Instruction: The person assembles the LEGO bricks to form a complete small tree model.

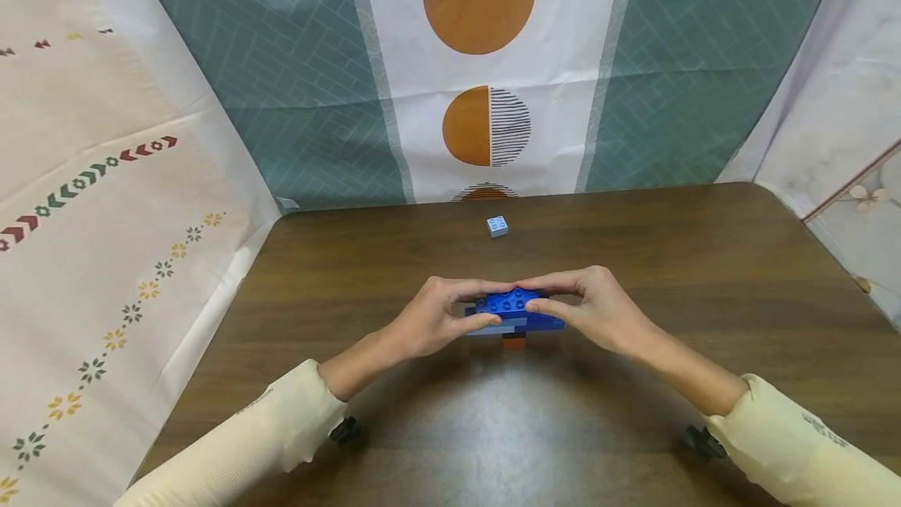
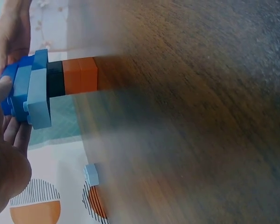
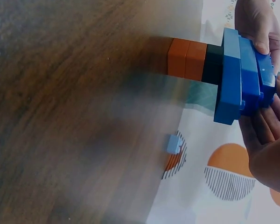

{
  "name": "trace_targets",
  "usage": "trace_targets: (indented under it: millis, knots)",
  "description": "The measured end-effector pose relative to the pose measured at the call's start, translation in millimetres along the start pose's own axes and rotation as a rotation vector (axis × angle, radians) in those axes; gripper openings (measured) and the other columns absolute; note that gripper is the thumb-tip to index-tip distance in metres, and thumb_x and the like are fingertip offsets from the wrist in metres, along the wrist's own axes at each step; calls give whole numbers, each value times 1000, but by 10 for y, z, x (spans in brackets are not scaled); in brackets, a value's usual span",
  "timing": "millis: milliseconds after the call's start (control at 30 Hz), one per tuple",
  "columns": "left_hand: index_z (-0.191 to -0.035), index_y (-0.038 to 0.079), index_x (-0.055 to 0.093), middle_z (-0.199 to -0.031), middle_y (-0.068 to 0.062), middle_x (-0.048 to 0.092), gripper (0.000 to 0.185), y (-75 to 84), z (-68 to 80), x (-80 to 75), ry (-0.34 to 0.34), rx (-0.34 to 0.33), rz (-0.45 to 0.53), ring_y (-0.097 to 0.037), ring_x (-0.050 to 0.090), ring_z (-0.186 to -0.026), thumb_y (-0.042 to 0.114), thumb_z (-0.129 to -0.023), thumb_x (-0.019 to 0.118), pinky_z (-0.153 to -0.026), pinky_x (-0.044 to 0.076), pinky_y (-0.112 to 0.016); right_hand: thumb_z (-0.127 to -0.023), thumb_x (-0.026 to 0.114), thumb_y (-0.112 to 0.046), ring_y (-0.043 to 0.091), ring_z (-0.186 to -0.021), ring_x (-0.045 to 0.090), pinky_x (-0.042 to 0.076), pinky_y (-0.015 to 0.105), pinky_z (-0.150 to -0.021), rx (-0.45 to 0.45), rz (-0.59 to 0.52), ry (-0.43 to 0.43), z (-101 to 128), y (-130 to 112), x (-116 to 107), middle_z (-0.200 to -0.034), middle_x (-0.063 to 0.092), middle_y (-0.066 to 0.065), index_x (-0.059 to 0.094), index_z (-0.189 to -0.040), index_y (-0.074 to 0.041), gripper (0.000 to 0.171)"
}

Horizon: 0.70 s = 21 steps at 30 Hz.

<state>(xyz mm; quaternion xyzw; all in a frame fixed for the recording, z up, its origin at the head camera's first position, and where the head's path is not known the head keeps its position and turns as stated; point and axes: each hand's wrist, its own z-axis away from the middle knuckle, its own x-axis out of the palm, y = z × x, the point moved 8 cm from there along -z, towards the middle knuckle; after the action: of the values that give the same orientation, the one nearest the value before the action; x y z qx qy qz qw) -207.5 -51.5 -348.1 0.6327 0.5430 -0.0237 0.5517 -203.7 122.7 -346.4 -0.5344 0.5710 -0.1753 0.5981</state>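
Observation:
A stack of toy building bricks (image 1: 508, 303) stands upright on the table in front of me. Its base is two orange bricks (image 2: 88, 74) with a black brick (image 2: 56, 78) above them. Wider layers of light and dark blue bricks (image 3: 229, 77) spread out over this narrow column, topped by a bright blue brick (image 3: 266, 70). My left hand (image 1: 428, 321) grips the left side of the blue layers, thumb at the front and fingers behind. On the other side my right hand (image 1: 607, 313) holds the top blue brick the same way, its fingertips close to the left hand's.
Farther back on the table lies a small light blue brick (image 1: 497, 227), studs up. The brown wooden table (image 1: 338, 280) ends at a patterned cloth (image 1: 486, 69) behind, with more cloth hanging at both sides.

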Motion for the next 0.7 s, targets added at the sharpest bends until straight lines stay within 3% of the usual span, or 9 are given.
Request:
trace_targets:
  millis: [267, 500, 700]
  knots:
    - [-136, 10, 60, -128, -4, 66, 46, -15, 4, 18, 12, 1, -12, -12, 64, -114, 22, -93, 69, -92, 52, -26, -87, 76, -30, 9, -105, 68, 57, 27, -84, -29, 29, 4, 3, -39, -15, -110, 73, -7, 75, -117, -21, 32]
    - [-137, 10, 60, -129, -4, 65, 46, -4, 16, 27, 21, -4, -25, -12, 63, -116, 22, -93, 69, -93, 51, -25, -87, 76, -28, 10, -106, 68, 56, 34, -87, -29, 48, 7, 8, -35, -12, -109, 73, -7, 75, -116, -21, 30]
    - [-137, 10, 60, -129, -5, 65, 46, -9, 28, 39, 27, 4, -29, -12, 63, -116, 21, -93, 69, -93, 51, -26, -87, 77, -28, 10, -104, 68, 56, 27, -85, -16, 48, 10, 22, -34, -5, -108, 73, -7, 76, -115, -20, 29]
